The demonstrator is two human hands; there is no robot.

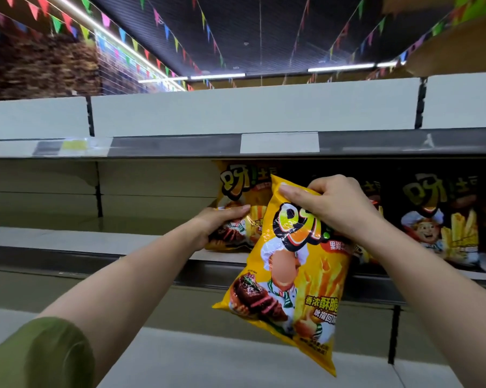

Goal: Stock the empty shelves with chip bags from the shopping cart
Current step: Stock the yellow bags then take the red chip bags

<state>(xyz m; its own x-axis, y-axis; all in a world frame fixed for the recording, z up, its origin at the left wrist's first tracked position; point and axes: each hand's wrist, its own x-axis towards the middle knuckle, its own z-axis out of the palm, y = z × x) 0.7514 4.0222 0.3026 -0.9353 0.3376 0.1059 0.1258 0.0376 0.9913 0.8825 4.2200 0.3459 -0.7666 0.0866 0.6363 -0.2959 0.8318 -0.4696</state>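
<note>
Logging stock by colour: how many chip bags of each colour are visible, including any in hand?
Yellow chip bags: 2, one held by the right hand, one gripped by the left hand.
Black chip bags: 2, on the shelf.
Total: 4

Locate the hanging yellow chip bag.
Head view, right of centre: the yellow chip bag hangs from the right hand, in front of the middle shelf.

I'm standing in a supermarket aisle.
Long grey metal shelves (pixel 68 239) carry a blank white price label (pixel 279 142) and glossy yellow chip bags (pixel 236 186); coloured triangular bunting (pixel 106 19) hangs overhead.
</note>
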